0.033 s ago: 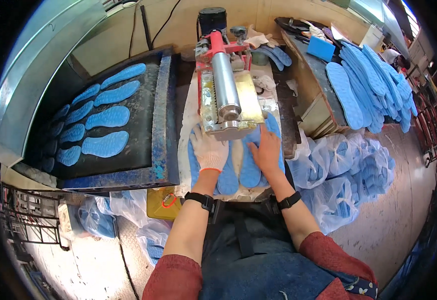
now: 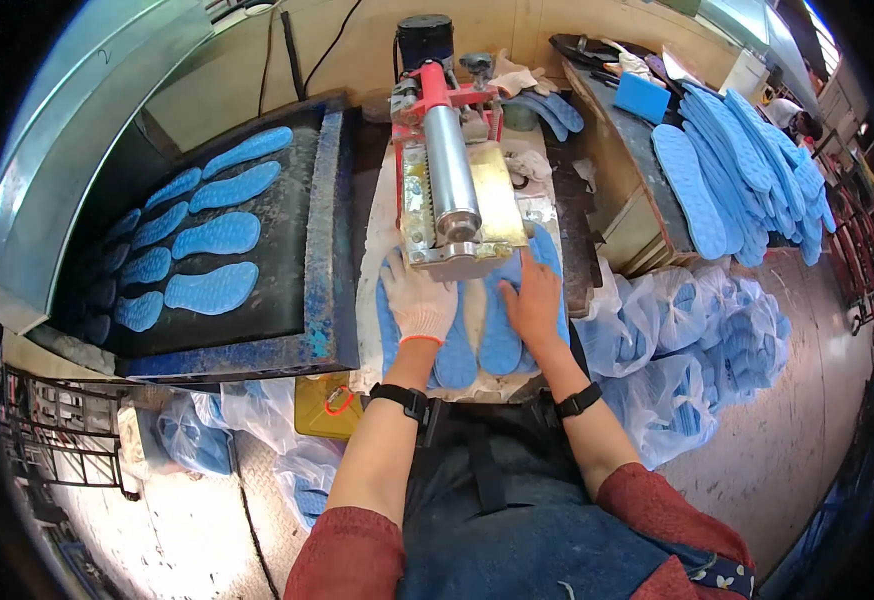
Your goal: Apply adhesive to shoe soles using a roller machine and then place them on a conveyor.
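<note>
My left hand (image 2: 420, 300), in a white glove with an orange cuff, lies flat over blue shoe insoles on the left of a pale work board (image 2: 365, 375). Its fingers are stretched forward, their tips close to the press head. My bare right hand (image 2: 535, 305) rests on the right-hand insoles (image 2: 500, 343), fingers extended and thumb apart. Above and between both hands stands a press with a silver cylinder (image 2: 451, 160), a red arm and a metal head (image 2: 457, 262). The head hides the far ends of some insoles.
On the left, a dark conveyor belt (image 2: 277, 225) in a blue-edged frame carries rows of blue insoles (image 2: 215, 234). A side table at right holds piled insoles (image 2: 732, 165) and a blue box (image 2: 642, 97). Plastic bags of insoles (image 2: 677, 340) sit on the floor below.
</note>
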Tool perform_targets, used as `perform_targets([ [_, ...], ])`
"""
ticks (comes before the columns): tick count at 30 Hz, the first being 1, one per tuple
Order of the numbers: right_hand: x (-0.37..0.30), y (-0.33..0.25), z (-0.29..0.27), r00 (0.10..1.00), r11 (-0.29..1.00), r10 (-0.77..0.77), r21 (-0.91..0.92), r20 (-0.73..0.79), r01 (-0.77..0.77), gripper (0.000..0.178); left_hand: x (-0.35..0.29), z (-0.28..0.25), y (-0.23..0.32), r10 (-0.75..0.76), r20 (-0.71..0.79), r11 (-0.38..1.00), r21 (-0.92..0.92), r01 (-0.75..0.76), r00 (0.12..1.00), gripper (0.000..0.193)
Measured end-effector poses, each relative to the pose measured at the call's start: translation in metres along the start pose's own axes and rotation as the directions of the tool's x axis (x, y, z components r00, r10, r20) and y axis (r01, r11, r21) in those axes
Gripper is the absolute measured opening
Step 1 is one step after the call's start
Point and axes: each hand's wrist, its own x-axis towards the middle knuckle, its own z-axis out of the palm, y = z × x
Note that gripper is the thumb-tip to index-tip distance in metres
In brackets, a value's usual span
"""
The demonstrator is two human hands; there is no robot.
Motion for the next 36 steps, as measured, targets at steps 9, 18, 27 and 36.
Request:
perform_targets([
  [9,0.011,0.009,-0.008,0.931,0.797,0.311,0.482,0.19,-0.365,0.034,-0.004,-0.003,-0.025,-0.214,0.135,0.93,-0.274,0.244,0.967,0.049],
  [18,0.008,-0.052,-0.054,0.629,0.365,0.047,0.572,0.776,-0.734,0.023,-0.034,-0.107,-0.017,-0.135,0.698,-0.041,-0.713,0.7,0.703,0.051],
  [27,0.022,-0.003,0.001,0.862,0.749,0.051,0.552,0.504,-0.367,0.01,0.081,-0.164,-0.019,-0.001,0.08,0.887,-0.461,0.038,0.997,0.05],
  [36,-0.003,-0.005,-0.002,0.911,0.967,-0.241,0.165,0.334,0.196,0.016,0.12,-0.144,0.015,0.23,0.274,0.973,-0.101,-0.21,0.934,0.016],
])
